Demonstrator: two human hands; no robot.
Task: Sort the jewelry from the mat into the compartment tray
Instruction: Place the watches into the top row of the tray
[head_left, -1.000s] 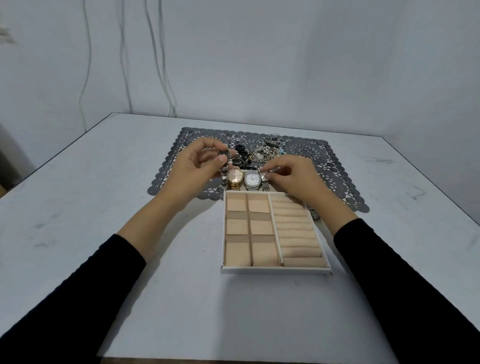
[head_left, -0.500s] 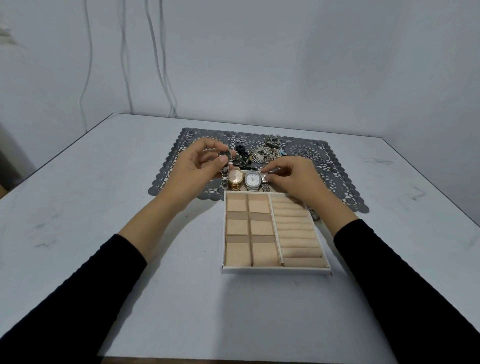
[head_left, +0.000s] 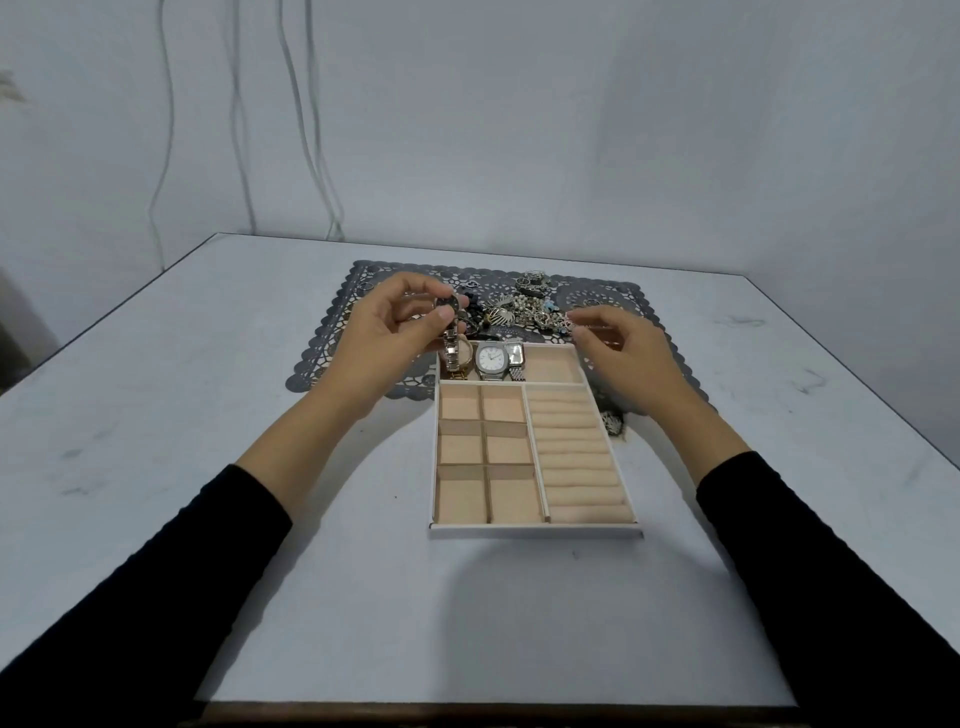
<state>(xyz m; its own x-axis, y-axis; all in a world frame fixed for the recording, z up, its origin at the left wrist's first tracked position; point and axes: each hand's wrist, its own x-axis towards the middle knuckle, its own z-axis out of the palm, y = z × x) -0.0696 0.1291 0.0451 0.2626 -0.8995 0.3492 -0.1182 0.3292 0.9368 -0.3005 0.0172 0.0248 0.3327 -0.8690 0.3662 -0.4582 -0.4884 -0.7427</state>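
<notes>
A beige compartment tray (head_left: 535, 531) lies on the table in front of the dark lace mat (head_left: 332, 343). Its far long compartment holds a white-faced silver watch (head_left: 491, 358) and a smaller silver watch (head_left: 515, 357). My left hand (head_left: 387, 338) pinches a silver watch (head_left: 451, 332) by its case, and the band hangs down into the left end of that compartment. A gold watch sits partly hidden behind the hanging band. My right hand (head_left: 621, 348) hovers over the tray's far right corner with relaxed fingers, holding nothing. A heap of jewelry (head_left: 524, 309) lies on the mat behind the tray.
A dark brooch (head_left: 613, 420) lies on the mat just right of the tray. The grey table (head_left: 208, 467) stretches wide on both sides, with its right edge near the wall. Cables (head_left: 291, 130) hang down the back wall.
My right hand has let go of the watches in the tray and drawn back to the right. My left hand has lifted its silver watch slightly above the compartment's left end.
</notes>
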